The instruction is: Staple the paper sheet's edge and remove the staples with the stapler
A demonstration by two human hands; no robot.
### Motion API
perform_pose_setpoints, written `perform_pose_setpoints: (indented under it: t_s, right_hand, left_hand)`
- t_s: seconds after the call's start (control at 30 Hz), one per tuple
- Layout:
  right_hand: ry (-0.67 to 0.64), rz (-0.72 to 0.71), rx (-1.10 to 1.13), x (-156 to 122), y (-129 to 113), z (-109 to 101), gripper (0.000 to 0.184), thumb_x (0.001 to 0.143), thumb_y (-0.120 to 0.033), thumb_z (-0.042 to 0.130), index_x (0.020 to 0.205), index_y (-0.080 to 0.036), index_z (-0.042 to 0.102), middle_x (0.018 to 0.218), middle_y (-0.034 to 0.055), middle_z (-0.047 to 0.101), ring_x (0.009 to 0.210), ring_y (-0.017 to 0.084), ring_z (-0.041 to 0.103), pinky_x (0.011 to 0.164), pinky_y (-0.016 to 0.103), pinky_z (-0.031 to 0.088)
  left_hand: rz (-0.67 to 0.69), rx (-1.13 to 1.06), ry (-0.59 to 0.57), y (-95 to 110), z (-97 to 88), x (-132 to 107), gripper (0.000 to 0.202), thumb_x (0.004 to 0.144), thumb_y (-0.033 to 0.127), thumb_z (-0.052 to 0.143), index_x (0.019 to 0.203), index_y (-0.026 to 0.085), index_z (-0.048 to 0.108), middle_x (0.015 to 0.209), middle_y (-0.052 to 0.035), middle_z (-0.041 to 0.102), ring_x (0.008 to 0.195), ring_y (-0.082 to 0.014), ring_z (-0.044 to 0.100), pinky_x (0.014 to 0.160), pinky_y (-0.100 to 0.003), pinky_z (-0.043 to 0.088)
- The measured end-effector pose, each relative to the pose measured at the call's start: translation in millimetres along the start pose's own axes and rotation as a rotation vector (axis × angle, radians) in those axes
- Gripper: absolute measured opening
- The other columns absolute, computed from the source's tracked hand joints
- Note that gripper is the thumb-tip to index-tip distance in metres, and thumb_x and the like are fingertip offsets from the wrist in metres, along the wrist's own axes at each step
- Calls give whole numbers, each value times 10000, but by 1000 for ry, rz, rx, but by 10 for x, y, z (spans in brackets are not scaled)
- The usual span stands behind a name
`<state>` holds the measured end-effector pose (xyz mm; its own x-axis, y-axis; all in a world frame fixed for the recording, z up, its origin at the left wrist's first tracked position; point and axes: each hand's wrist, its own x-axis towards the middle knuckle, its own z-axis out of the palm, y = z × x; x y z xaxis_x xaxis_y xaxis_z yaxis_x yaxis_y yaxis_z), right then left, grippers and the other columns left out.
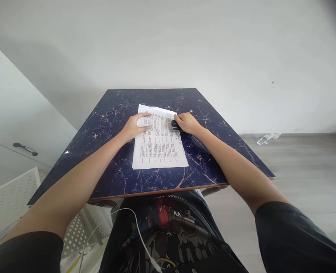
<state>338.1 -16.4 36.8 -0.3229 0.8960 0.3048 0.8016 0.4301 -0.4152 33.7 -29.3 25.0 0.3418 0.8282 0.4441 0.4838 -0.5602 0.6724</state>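
Black cloth shirt (pixel 185 235) faces thin rectangular paper (pixel 159 151) on veined tabletop (pixel 204 170).

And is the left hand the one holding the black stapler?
No, the right hand holds the black stapler, while the left hand rests on the printed paper with its fingers apart.

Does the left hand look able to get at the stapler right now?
Likely yes: the left hand rests on the paper with nothing standing between it and the stapler, though the right hand holds that.
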Motion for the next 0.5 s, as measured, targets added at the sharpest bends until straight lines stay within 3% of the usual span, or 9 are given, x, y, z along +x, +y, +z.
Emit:
perform_pose_setpoints:
  t_s: [0.5]
  right_hand:
    - [-33, 31, -76, 10, -41, 18, 538, 1112, -402, 329, 610, -219, 393, 650, 86, 530, 662, 208, 504, 705, 369, 342]
  left_hand:
    - [-7, 0, 5, -17, 12, 4, 532, 789, 212, 834, 1306, 241, 713, 1398, -81, 703, 1318, -334, 647, 1209, -540, 439]
